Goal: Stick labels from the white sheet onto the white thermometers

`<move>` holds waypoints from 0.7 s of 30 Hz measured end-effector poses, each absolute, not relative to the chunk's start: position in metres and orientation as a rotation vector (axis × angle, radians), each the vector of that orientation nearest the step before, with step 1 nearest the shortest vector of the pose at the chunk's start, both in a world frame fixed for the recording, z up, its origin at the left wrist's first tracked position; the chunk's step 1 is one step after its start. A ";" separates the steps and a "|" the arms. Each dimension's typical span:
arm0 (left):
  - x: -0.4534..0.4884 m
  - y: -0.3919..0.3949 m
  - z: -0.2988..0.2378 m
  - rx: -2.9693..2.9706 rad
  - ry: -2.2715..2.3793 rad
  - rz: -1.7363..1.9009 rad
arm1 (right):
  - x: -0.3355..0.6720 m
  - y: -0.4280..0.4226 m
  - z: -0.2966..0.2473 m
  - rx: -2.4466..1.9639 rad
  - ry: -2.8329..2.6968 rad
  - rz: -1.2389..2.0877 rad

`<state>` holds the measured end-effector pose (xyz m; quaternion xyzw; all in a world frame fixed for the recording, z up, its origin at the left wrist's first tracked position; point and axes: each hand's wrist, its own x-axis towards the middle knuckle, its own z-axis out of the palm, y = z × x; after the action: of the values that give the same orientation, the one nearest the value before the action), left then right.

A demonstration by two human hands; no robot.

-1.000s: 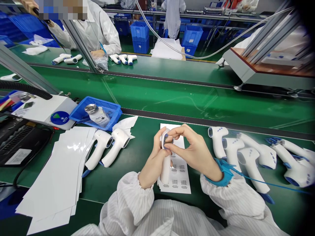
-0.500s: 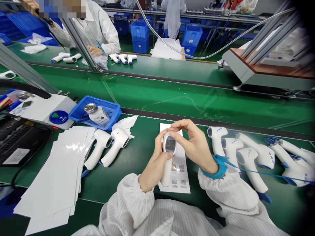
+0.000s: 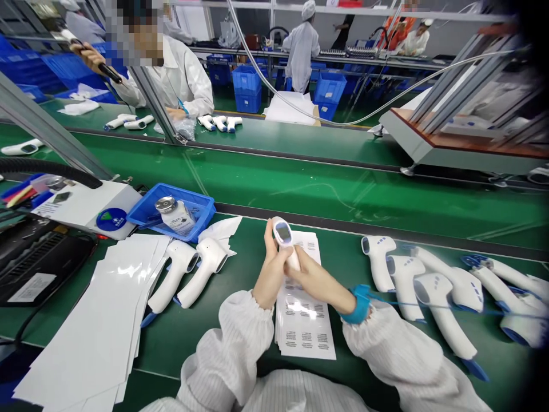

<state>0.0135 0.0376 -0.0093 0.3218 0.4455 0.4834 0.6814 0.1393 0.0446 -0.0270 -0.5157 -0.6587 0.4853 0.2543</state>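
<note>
Beneath the hands lies a printed sheet [image 3: 306, 343] — text illegible. The left hand [image 3: 271, 276] and right hand [image 3: 309, 274] close around a white handheld device [image 3: 285, 241], screen [image 3: 283, 231] facing the wearer. Left of the hands: a labelled bottle [image 3: 178, 217] in a blue tray [image 3: 207, 220] — farther, a white box [image 3: 88, 210] with a round blue-and-green emblem [image 3: 111, 220].

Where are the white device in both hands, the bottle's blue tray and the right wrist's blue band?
White device [image 3: 283, 232]: head view, on its screen.
Blue tray [image 3: 205, 222]: head view, on its right-hand wall.
Blue band [image 3: 359, 303]: head view, on its middle.
</note>
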 end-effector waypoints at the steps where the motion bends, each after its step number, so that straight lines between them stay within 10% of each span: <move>1: 0.015 0.040 -0.013 0.749 1.046 1.055 | 0.139 0.061 -0.032 -1.497 -1.831 1.167; 8: 0.001 0.027 -0.010 0.952 1.143 0.863 | 0.188 0.162 -0.034 -1.860 -1.846 0.573; 15: -0.016 0.022 -0.018 0.886 1.170 0.894 | 0.273 0.030 -0.056 -2.356 -1.823 -0.149; 21: 0.018 0.018 -0.028 0.880 1.079 0.806 | 0.245 -0.012 -0.058 -2.338 -1.643 0.341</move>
<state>0.0179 0.0181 -0.0283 0.3939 0.4833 0.3611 0.6935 0.2454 -0.0121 -0.0579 -0.8054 -0.5659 0.1175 0.1316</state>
